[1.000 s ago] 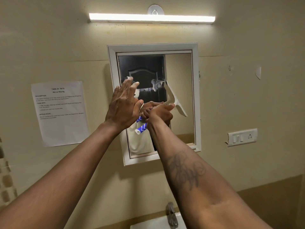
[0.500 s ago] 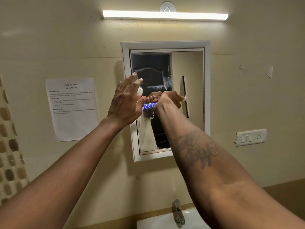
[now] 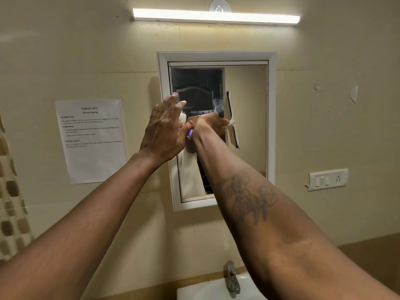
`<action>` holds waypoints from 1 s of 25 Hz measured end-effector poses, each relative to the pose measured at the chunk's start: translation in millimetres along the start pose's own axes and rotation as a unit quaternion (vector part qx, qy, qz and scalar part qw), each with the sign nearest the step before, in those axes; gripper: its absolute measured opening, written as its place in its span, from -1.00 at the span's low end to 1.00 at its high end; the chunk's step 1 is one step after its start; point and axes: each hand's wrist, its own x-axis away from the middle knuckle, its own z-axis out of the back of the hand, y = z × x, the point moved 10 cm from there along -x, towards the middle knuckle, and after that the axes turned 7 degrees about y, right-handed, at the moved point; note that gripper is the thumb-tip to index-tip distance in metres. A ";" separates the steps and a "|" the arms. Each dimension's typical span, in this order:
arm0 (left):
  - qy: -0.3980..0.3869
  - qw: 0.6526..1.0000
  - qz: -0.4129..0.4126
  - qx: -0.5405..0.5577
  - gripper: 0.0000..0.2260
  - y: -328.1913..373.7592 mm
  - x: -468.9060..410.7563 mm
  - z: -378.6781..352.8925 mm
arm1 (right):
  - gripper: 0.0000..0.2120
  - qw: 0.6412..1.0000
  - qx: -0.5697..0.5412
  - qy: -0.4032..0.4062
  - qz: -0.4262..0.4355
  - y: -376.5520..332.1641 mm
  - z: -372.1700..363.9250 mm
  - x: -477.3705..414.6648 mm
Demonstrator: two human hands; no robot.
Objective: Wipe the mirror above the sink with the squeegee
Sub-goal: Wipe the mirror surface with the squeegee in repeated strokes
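A white-framed mirror (image 3: 246, 87) hangs on the beige wall above the sink (image 3: 207, 289). My right hand (image 3: 205, 126) is closed around the blue-and-white handle of a white squeegee (image 3: 232, 122). The blade stands nearly upright against the glass, right of the mirror's middle. My left hand (image 3: 163, 131) is raised flat with fingers spread at the mirror's left frame, its thumb touching the handle's end beside my right fist. Most of the handle is hidden by my hands.
A metal tap (image 3: 232, 276) rises over the sink at the bottom. A printed task sheet (image 3: 92, 139) is taped left of the mirror. A switch plate (image 3: 328, 179) sits to the right, and a tube light (image 3: 216, 17) glows above.
The squeegee blade turned from a slant to nearly upright and moved right across the glass. The view shifted so the mirror sits further right. My left hand stayed at the left frame.
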 end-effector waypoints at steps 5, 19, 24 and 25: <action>-0.008 1.000 0.007 -0.003 -0.48 -0.3 2.4 0.6 | -0.56 0.994 -0.078 0.081 -0.012 11.5 -2.6 -16.3; -0.021 0.999 0.027 -0.009 -0.49 -9.1 12.4 10.6 | -0.52 0.992 -0.017 0.111 0.053 39.5 -4.8 -22.3; -0.021 0.999 0.037 -0.007 -0.50 -11.1 14.0 13.6 | -0.50 0.993 0.028 0.087 0.079 50.7 -7.8 -24.4; -0.022 0.999 0.038 -0.008 -0.50 -11.8 14.7 14.4 | -0.50 0.993 0.038 0.081 0.081 53.1 -8.2 -25.3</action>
